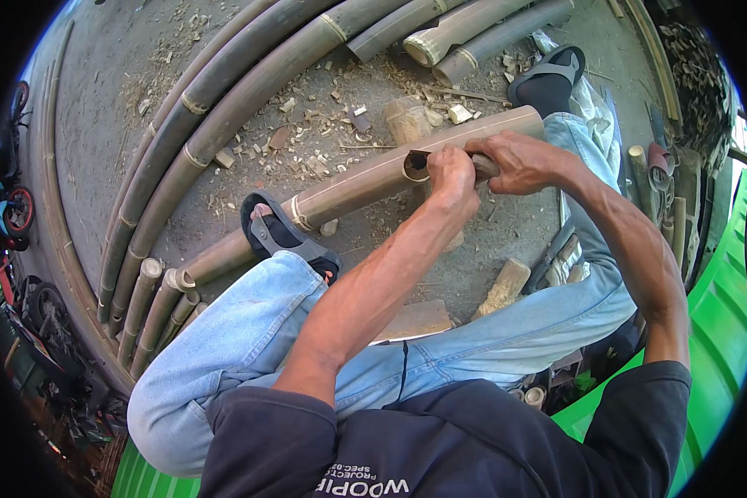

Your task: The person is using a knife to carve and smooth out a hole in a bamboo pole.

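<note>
At the lower edge, the worker's dark shirt [473, 448] and pale blue jeans [440, 357], legs spread wide. Left hand [452, 176]: fingers curled at the rim of a dark opening in a bamboo pole [349, 187]; how tightly they close, and on what, cannot be told. Right hand [519, 162]: fingers closed on a short brown piece [485, 169], its kind unclear, just beside the left hand. The pole lies diagonally across the middle of the view, partly hidden by the left sandal [286, 231]. Just beyond it, a short block [407, 119] among pale chips [311, 162] strewn over grey ground. Farther off, long bamboo poles [168, 170] side by side; at the left rim, a motorcycle [17, 212] with a red-rimmed wheel
</note>
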The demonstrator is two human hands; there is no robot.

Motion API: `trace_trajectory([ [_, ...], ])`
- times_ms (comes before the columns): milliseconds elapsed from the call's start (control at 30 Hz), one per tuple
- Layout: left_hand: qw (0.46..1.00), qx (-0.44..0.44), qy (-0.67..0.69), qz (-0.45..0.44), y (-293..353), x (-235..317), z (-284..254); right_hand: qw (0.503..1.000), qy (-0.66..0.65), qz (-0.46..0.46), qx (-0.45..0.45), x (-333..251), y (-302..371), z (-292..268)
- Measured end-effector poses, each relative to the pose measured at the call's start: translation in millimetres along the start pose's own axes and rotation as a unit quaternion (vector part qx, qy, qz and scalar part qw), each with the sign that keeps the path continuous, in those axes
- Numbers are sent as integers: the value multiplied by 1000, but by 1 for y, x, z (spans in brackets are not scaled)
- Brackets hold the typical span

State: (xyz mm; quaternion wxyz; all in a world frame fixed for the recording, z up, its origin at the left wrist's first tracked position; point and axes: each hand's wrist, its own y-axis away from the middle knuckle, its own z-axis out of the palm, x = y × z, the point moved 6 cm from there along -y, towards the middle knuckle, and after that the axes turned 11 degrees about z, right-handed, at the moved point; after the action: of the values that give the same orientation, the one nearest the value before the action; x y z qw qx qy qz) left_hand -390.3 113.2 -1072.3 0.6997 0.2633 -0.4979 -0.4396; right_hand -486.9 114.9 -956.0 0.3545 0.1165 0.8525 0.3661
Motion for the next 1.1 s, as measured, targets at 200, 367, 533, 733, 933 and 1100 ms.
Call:
trace_trajectory([
  [200,973,87,-211,28,34,-42,-46,992,-91,70,-46,33,37,68],
  [367,909,46,-403,100,37,-27,-70,993,-82,79,17,46,16,125],
  [533,808,16,-561,178,58,25,-65,939,-311,120,78,21,23,171],
  [733,619,-288,-728,60,27,79,-51,660,-722,191,76,-81,-15,183],
  [933,692,-213,-681,108,28,59,-63,757,-609,225,69,-55,9,156],
  [1100,861,-73,-494,102,55,18,-86,960,-194,198,29,-29,41,121],
])
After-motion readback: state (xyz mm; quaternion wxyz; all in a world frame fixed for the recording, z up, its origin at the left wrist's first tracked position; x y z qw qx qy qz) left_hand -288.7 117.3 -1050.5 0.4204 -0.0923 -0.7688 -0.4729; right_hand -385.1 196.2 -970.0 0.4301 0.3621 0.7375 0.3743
